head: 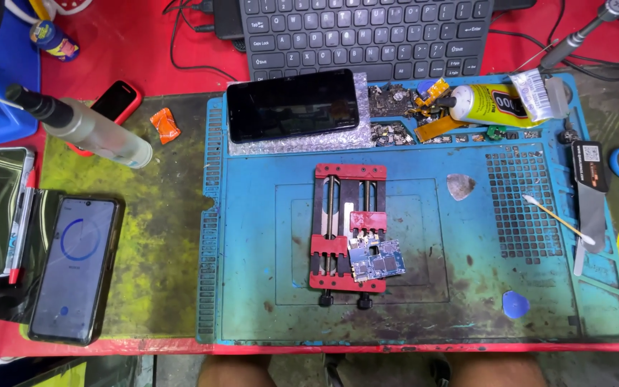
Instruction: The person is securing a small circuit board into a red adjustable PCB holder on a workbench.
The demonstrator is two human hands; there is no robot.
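Hands: neither hand is in sight, so how they grip I cannot tell.
Circuit board: a small blue-and-silver phone circuit board [376, 259] sits clamped at the lower right of a red metal board-holder jig [343, 228], tilted a little.
Jig: it stands near the middle of a worn blue silicone repair mat [424, 301], its two black knobs toward the near edge.
Top of mat: a black smartphone, screen dark [292, 104], lies on bubble wrap; right of it, a yellow glue tube [487, 104] beside loose small parts.
Right of jig: a grey triangular pick [461, 185], a blue pick [515, 304] and a cotton swab [559, 221], all well apart.
Left side: a phone with a lit screen [74, 268] on the green-stained table.
Far edge: a black keyboard [365, 32].
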